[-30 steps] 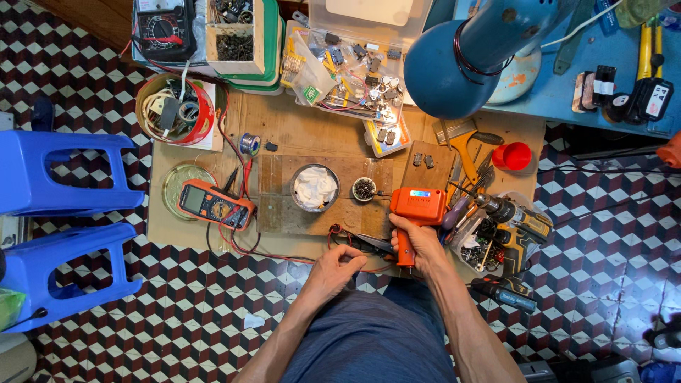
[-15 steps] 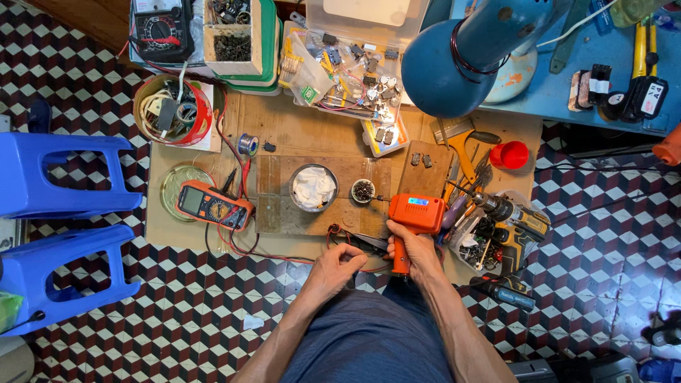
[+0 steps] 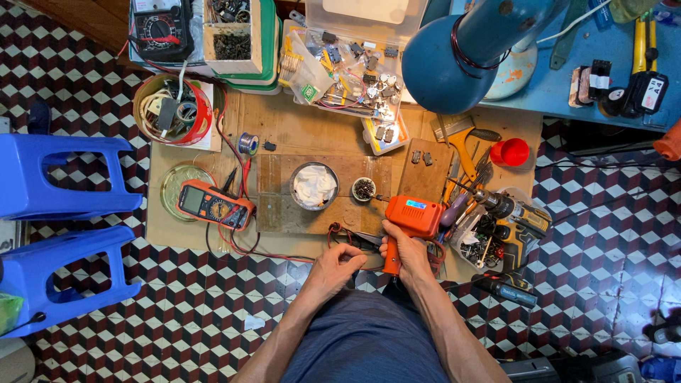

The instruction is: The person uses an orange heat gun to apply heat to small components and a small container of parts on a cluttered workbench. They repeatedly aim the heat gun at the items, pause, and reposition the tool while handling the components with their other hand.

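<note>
My right hand (image 3: 404,250) grips the handle of an orange soldering gun (image 3: 412,216) whose thin tip points left toward a small round cup of dark bits (image 3: 364,189). My left hand (image 3: 339,262) rests just left of it at the board's near edge, fingers curled on a small dark part with red and black wires (image 3: 347,237); what exactly it holds is partly hidden. Both sit over a low wooden board (image 3: 298,135) on the tiled floor. A round tin with white wadding (image 3: 313,186) stands left of the small cup.
An orange multimeter (image 3: 213,205) lies at the left beside a glass lid (image 3: 174,186). Two blue plastic stools (image 3: 57,177) stand farther left. A blue lamp head (image 3: 461,57) hangs over the back. A cordless drill and tools (image 3: 496,220) crowd the right. Parts boxes (image 3: 347,64) line the back.
The view shifted slightly. The soldering gun and both hands stay in nearly the same place near the board's front edge.
</note>
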Motion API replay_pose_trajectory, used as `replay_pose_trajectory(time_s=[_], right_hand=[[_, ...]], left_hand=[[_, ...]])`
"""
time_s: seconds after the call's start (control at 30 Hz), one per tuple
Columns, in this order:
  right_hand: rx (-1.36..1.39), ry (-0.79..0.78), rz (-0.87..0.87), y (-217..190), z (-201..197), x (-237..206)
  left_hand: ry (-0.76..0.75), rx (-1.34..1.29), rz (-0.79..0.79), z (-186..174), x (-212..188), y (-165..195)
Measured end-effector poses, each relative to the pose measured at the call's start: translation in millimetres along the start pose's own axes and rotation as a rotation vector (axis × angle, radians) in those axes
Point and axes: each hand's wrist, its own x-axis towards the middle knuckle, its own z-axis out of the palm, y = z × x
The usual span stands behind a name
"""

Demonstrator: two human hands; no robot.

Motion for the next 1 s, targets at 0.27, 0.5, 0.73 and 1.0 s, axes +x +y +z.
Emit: replay_pose_trajectory(time_s=[0.27,0.5,0.73,1.0], right_hand=[[0.02,-0.005,0.03,-2,-1,3],[-0.099,-0.029,-0.095,-13,-4,-25],[-0.306,-0.043,-0.38,-15,-28,-68],[-1.281,0.248,-1.572,16,-104,-36]], left_hand=[[-0.015,-0.005,0.004,-1,0,3],[-0.012,-0.008,0.066,-1,2,9],[-0.049,0.037,0.153,7,16,20],[-0.118,0.107,0.218,28,34,21]])
